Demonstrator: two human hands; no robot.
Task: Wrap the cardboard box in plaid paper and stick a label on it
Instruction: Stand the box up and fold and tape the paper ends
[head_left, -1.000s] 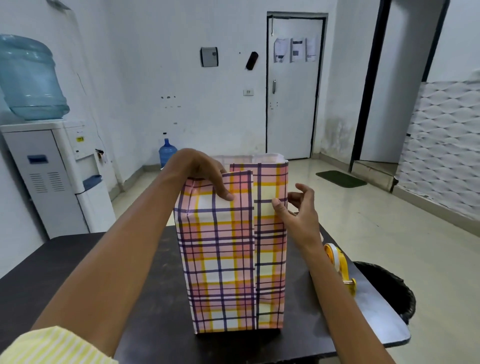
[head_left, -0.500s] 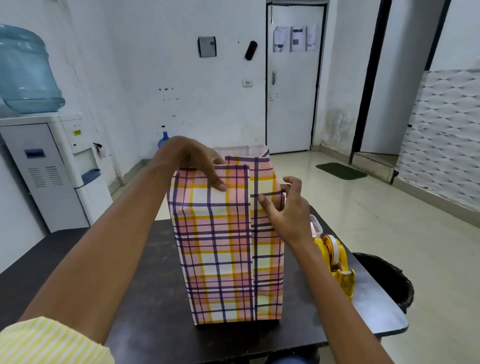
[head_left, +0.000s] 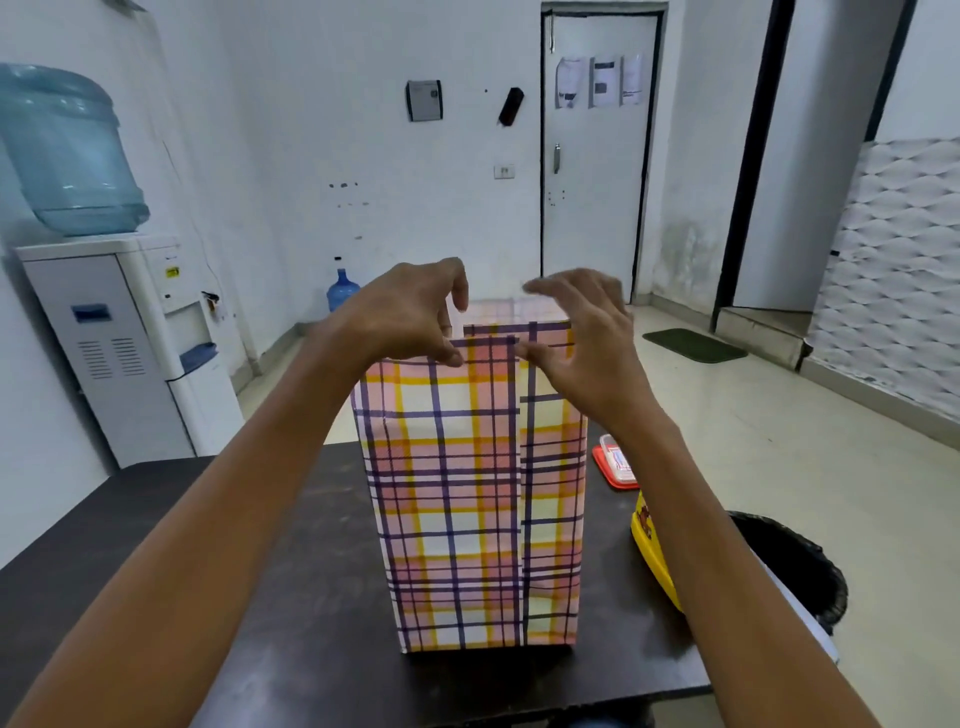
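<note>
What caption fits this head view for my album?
Left hand and right hand at the top of a plaid-wrapped box on a table.

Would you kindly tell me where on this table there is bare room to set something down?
Left of the plaid-wrapped box the dark table is bare to its left edge; a narrower bare strip runs before the box. Right of it is crowded: red-lidded container, yellow tape dispenser.

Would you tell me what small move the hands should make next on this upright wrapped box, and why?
Probably fold the front top flap of the plaid paper inward and press it flat. The paper's top end stands open and unfolded, and the left hand and right hand are both at that upper edge, thumbs on its front face.
</note>
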